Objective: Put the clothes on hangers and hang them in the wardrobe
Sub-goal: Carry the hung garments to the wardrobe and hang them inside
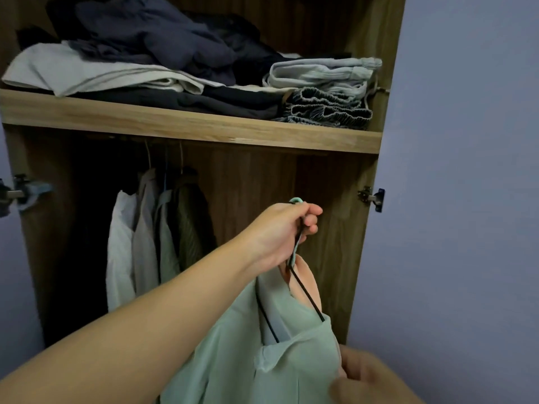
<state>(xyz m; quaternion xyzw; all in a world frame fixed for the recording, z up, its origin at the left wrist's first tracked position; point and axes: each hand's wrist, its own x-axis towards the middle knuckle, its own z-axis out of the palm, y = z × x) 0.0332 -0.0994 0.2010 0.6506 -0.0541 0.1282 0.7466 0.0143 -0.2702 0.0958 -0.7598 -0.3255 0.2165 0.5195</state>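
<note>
My left hand (280, 228) is closed around the hooks of hangers (303, 290), one black wire and one pale green, held up in front of the open wardrobe. A pale green garment (248, 354) hangs from them, with a peach garment (306, 281) behind it. My right hand (367, 377), blurred at the bottom right, pinches the lower edge of the green garment. Inside the wardrobe, several garments (154, 240) hang from hooks under the shelf at the left.
The wooden shelf (189, 123) carries piles of folded dark and light clothes (163, 59). The wardrobe's right side panel (367, 228) bears a metal hinge (372, 198). To the right of the hanging garments, the wardrobe's wooden back shows.
</note>
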